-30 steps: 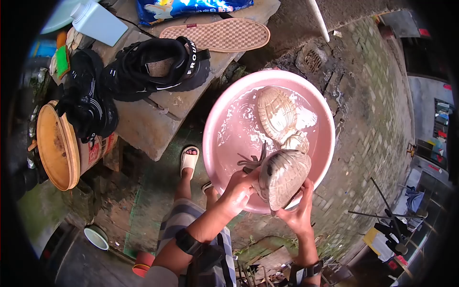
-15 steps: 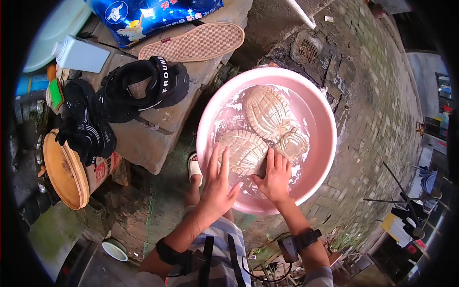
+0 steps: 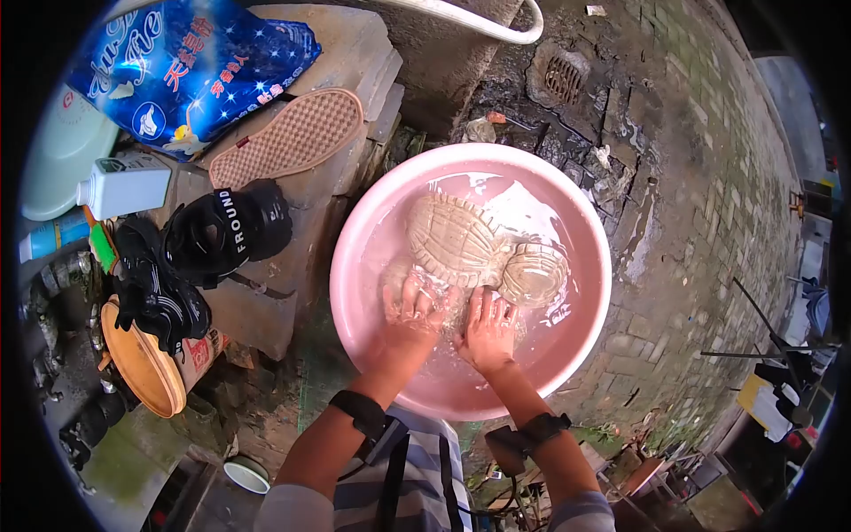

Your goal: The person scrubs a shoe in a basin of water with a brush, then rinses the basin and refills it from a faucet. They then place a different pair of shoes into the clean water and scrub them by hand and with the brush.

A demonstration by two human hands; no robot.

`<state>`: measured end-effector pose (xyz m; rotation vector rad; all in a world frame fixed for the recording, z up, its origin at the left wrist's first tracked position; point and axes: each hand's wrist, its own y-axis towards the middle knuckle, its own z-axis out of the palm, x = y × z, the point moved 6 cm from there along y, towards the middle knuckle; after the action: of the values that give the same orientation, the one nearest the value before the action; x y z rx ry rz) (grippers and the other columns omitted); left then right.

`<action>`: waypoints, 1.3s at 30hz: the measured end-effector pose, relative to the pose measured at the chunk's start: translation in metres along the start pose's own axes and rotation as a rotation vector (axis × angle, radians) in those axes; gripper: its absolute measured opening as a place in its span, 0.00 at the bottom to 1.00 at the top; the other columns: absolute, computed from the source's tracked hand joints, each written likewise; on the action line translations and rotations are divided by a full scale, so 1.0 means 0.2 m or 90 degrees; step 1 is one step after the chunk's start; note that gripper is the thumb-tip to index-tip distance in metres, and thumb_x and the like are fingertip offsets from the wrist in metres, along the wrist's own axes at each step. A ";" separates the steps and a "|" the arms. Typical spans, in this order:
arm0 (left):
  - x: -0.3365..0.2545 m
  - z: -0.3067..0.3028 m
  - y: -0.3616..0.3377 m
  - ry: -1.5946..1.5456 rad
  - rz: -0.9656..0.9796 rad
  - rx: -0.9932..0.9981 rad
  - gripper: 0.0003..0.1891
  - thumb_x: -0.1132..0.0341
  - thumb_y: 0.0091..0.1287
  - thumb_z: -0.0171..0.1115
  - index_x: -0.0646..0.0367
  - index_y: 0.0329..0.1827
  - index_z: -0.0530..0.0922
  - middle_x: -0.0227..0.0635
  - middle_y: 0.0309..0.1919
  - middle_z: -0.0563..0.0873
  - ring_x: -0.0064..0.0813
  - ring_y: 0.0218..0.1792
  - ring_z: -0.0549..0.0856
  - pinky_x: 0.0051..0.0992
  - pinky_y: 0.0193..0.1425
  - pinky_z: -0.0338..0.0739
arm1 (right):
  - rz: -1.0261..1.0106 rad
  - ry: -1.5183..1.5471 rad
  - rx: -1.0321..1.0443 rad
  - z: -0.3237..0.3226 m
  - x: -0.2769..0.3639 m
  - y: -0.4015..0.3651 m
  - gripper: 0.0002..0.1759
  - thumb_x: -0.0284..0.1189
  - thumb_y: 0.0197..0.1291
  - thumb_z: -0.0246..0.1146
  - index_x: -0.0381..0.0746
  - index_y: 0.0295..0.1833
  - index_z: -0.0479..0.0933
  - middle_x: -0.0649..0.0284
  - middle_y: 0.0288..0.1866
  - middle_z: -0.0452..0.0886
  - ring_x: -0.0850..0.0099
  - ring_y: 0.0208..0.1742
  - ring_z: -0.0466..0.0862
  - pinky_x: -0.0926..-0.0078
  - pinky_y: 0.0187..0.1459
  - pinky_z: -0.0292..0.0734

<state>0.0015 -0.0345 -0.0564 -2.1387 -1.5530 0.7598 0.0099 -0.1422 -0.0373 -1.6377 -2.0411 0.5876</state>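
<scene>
A pink basin [image 3: 585, 341] holds water and a pair of pale shoes. One shoe [image 3: 456, 239] floats sole up, its ridged wide part at the left and its heel part at the right. The other lies lower in the water, mostly hidden under my hands. My left hand [image 3: 417, 310] is in the water at the basin's left, fingers spread over the sunken shoe. Beside it, my right hand [image 3: 489, 332] rests with its fingers stretched out near the lower edge of the floating shoe.
Black shoes [image 3: 226, 232], a woven insole [image 3: 288, 137] and a blue detergent bag [image 3: 191, 71] lie on stone slabs at the left. Nearby stand a light blue bottle [image 3: 128, 184] and a round wooden stool [image 3: 142, 363]. A drain [image 3: 563, 78] lies beyond the basin.
Both hands have gone down into the water. The shoes have shifted, one sinking lower under my hands. The view has turned, so the basin sits slightly further left.
</scene>
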 end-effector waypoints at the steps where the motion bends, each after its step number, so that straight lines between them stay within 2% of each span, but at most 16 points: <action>1: 0.00 0.01 0.01 -0.009 -0.030 0.101 0.27 0.60 0.66 0.37 0.33 0.70 0.48 0.32 0.71 0.47 0.44 0.70 0.48 0.57 0.67 0.36 | 0.001 0.006 0.001 0.01 -0.01 0.01 0.49 0.47 0.42 0.63 0.30 0.64 0.53 0.51 0.61 0.59 0.57 0.61 0.61 0.51 0.62 0.51; 2: -0.03 -0.05 0.04 -0.005 -0.029 0.102 0.27 0.60 0.66 0.37 0.33 0.70 0.48 0.32 0.71 0.47 0.44 0.70 0.48 0.57 0.67 0.36 | -0.003 0.002 0.009 0.04 -0.02 0.02 0.47 0.45 0.42 0.63 0.32 0.64 0.54 0.53 0.59 0.61 0.58 0.60 0.62 0.49 0.61 0.53; 4: -0.04 -0.07 0.08 0.031 -0.097 0.308 0.24 0.58 0.69 0.31 0.29 0.69 0.47 0.28 0.71 0.48 0.36 0.71 0.49 0.52 0.69 0.37 | -0.005 0.001 0.020 0.09 -0.06 0.05 0.45 0.44 0.42 0.63 0.34 0.63 0.55 0.55 0.57 0.63 0.60 0.60 0.63 0.47 0.61 0.54; 7: 0.03 0.67 0.19 0.738 -0.110 -0.059 0.23 0.53 0.70 0.26 0.33 0.70 0.46 0.26 0.70 0.50 0.30 0.71 0.47 0.48 0.71 0.38 | -0.044 -0.009 0.136 0.22 -0.07 0.08 0.39 0.48 0.42 0.64 0.38 0.58 0.66 0.50 0.58 0.63 0.55 0.62 0.61 0.44 0.62 0.48; 10: 0.02 0.50 0.18 0.724 -0.163 -0.142 0.25 0.49 0.70 0.24 0.37 0.70 0.45 0.25 0.70 0.51 0.28 0.71 0.47 0.44 0.72 0.38 | -0.045 0.026 0.230 0.19 -0.07 0.11 0.37 0.51 0.42 0.63 0.42 0.57 0.70 0.48 0.62 0.62 0.53 0.65 0.58 0.44 0.64 0.45; 14: 0.02 0.30 0.17 0.742 -0.283 -0.344 0.26 0.48 0.70 0.23 0.41 0.71 0.46 0.26 0.70 0.50 0.30 0.70 0.48 0.47 0.72 0.38 | -0.011 0.092 0.145 0.18 -0.09 0.14 0.37 0.53 0.42 0.62 0.44 0.57 0.70 0.48 0.64 0.61 0.52 0.67 0.56 0.47 0.64 0.44; 16: 0.02 0.38 0.18 0.759 -0.032 -0.170 0.26 0.50 0.69 0.31 0.42 0.71 0.47 0.28 0.70 0.51 0.34 0.70 0.50 0.50 0.70 0.39 | 0.020 -0.028 0.029 0.18 -0.10 0.14 0.40 0.55 0.40 0.62 0.39 0.56 0.70 0.49 0.62 0.63 0.52 0.68 0.55 0.50 0.64 0.46; 17: 0.01 0.21 0.15 0.757 -0.040 -0.176 0.26 0.50 0.69 0.31 0.42 0.71 0.47 0.28 0.70 0.51 0.34 0.70 0.50 0.50 0.70 0.39 | 0.018 -0.034 0.022 0.10 -0.08 0.14 0.40 0.55 0.40 0.62 0.39 0.56 0.70 0.49 0.62 0.63 0.52 0.68 0.55 0.50 0.64 0.46; 19: 0.01 -0.10 0.03 0.061 0.014 0.140 0.31 0.56 0.64 0.48 0.44 0.70 0.50 0.32 0.69 0.53 0.42 0.69 0.50 0.53 0.68 0.42 | 0.012 -0.050 0.103 -0.07 -0.05 0.11 0.44 0.50 0.37 0.66 0.33 0.58 0.65 0.52 0.58 0.66 0.56 0.64 0.60 0.50 0.62 0.50; 20: 0.02 -0.11 -0.01 0.058 0.014 0.137 0.31 0.56 0.64 0.48 0.44 0.70 0.50 0.32 0.69 0.53 0.42 0.69 0.50 0.53 0.68 0.42 | 0.013 -0.054 0.101 -0.06 -0.04 0.08 0.44 0.50 0.37 0.66 0.33 0.58 0.65 0.52 0.58 0.66 0.56 0.64 0.60 0.50 0.62 0.50; 22: 0.07 -0.25 -0.08 -0.211 0.046 -0.162 0.41 0.66 0.49 0.64 0.47 0.68 0.54 0.45 0.67 0.53 0.52 0.66 0.52 0.53 0.68 0.42 | 0.020 0.086 -0.128 -0.17 -0.05 0.01 0.49 0.48 0.35 0.68 0.33 0.62 0.59 0.53 0.56 0.66 0.56 0.60 0.62 0.52 0.60 0.53; 26: 0.16 -0.36 -0.30 -0.517 0.082 -0.359 0.43 0.63 0.49 0.66 0.52 0.69 0.52 0.51 0.65 0.54 0.52 0.67 0.51 0.44 0.69 0.47 | -0.018 0.197 -0.251 -0.31 -0.02 -0.20 0.51 0.42 0.31 0.72 0.31 0.61 0.57 0.52 0.50 0.68 0.56 0.52 0.67 0.58 0.54 0.58; 31: 0.24 -0.32 -0.44 -0.672 0.050 -0.481 0.39 0.65 0.55 0.62 0.55 0.68 0.51 0.49 0.64 0.57 0.47 0.66 0.55 0.40 0.68 0.50 | -0.007 0.256 -0.360 -0.38 -0.04 -0.39 0.51 0.40 0.30 0.73 0.31 0.62 0.57 0.53 0.48 0.69 0.57 0.51 0.67 0.60 0.55 0.57; 33: 0.21 -0.18 -0.39 -1.031 -0.014 -0.286 0.33 0.64 0.61 0.57 0.56 0.68 0.52 0.48 0.64 0.57 0.44 0.64 0.60 0.38 0.66 0.56 | 0.059 0.329 -0.409 -0.45 -0.06 -0.47 0.51 0.37 0.30 0.73 0.30 0.61 0.57 0.52 0.48 0.69 0.58 0.51 0.67 0.61 0.54 0.58; 35: 0.11 -0.07 -0.35 -1.121 0.024 -0.170 0.30 0.60 0.66 0.53 0.56 0.67 0.52 0.48 0.65 0.57 0.43 0.63 0.64 0.36 0.63 0.62 | 0.077 0.418 -0.442 -0.51 -0.08 -0.53 0.49 0.31 0.32 0.73 0.28 0.61 0.56 0.49 0.53 0.66 0.60 0.54 0.67 0.63 0.57 0.61; 39: -0.07 -0.05 -0.36 -1.155 0.096 -0.109 0.31 0.60 0.66 0.54 0.58 0.67 0.52 0.49 0.65 0.57 0.43 0.64 0.63 0.36 0.63 0.62 | 0.158 0.686 -0.461 -0.57 -0.11 -0.61 0.49 0.30 0.38 0.73 0.29 0.64 0.53 0.50 0.61 0.61 0.64 0.62 0.64 0.68 0.63 0.56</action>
<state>-0.0493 -0.0245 -0.0030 -1.2986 -1.9773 3.1577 -0.0149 -0.1844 0.1242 -1.9336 -1.2432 -0.9230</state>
